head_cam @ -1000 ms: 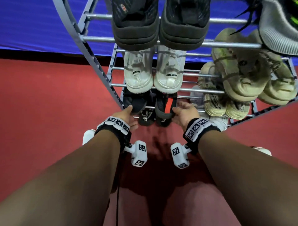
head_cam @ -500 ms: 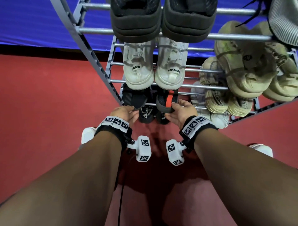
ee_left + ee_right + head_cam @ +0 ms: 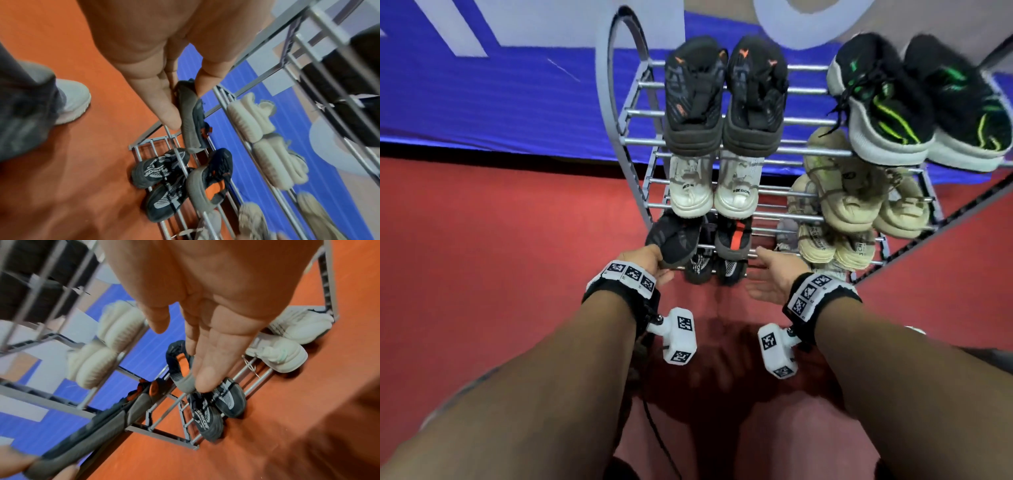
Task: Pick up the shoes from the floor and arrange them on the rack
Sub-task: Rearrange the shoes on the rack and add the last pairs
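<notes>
Red floor (image 3: 482, 260) underfoot, with a blue and white banner (image 3: 493, 92) along the wall behind. Against it, a grey metal rack (image 3: 635, 144) of thin bars, several tiers high. On the top tier, a dark pair with orange marks (image 3: 726, 99) and a black pair with green stripes (image 3: 914, 102). One tier down, a white pair (image 3: 714, 186) and a beige pair (image 3: 859, 192). Lower still, more beige shoes (image 3: 835, 245) on the right. On the lowest tier at the left, a black and grey pair (image 3: 162, 183), toes poking out toward the floor.

Both forearms stretched forward and down toward the low tiers, wrists wrapped in black bands with printed squares. Left hand (image 3: 645, 262) gripping the heel end of a dark shoe (image 3: 674, 240), sole pinched between thumb and fingers (image 3: 162, 104), the shoe held at the front bar of the second tier from the bottom. Beside it on that tier, a matching dark shoe with a red stripe (image 3: 734, 238). Right hand (image 3: 774, 277) open, palm turned inward, fingers straight and relaxed, just beside the striped shoe; touching or not, impossible to tell. A white sneaker (image 3: 72, 100) on the person's own foot, planted on the floor at the left.
</notes>
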Demonstrator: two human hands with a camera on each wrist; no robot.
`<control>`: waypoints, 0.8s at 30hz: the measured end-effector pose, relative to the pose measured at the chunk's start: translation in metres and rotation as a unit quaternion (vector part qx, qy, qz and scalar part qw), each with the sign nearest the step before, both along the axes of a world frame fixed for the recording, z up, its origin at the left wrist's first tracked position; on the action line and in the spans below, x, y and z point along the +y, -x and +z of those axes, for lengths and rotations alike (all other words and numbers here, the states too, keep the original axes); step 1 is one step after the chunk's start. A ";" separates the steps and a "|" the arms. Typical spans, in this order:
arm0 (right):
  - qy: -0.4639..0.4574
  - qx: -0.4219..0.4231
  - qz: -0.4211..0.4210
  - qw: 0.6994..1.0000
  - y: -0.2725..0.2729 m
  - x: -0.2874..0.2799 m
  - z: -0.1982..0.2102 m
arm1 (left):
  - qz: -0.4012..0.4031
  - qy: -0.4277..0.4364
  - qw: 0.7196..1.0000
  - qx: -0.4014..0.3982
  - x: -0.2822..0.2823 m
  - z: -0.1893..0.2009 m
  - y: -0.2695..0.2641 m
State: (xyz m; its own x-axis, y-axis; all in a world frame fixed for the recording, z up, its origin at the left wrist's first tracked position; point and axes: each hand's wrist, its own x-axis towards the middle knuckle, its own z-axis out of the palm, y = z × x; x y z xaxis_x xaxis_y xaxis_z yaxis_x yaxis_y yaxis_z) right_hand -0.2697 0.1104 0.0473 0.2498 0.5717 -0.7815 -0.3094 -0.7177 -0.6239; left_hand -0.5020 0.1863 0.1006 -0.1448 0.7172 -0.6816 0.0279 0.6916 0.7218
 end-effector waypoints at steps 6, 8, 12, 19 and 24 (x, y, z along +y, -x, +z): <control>-0.029 -0.031 0.005 0.999 -0.002 -0.043 0.067 | -0.059 0.005 0.996 0.061 -0.040 0.062 0.031; -0.034 -0.046 0.003 0.998 -0.005 -0.056 0.080 | -0.078 0.004 0.995 0.056 -0.048 0.079 0.036; -0.034 -0.075 -0.012 0.997 -0.014 -0.080 0.096 | -0.121 0.009 0.990 0.075 -0.061 0.105 0.036; -0.007 -0.111 -0.032 0.993 -0.035 -0.110 0.100 | -0.149 -0.015 0.987 0.054 -0.077 0.121 0.014; -0.014 -0.067 -0.037 0.997 -0.035 -0.120 0.109 | -0.148 -0.022 0.989 0.017 -0.078 0.131 -0.002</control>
State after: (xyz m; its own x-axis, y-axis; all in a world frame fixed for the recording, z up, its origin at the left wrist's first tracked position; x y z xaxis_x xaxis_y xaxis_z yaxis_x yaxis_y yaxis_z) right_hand -0.2350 -0.0093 0.1564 0.3932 0.5683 -0.7228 -0.2737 -0.6781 -0.6821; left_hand -0.5003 0.1088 0.2312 0.0544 0.7609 -0.6465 0.2488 0.6168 0.7468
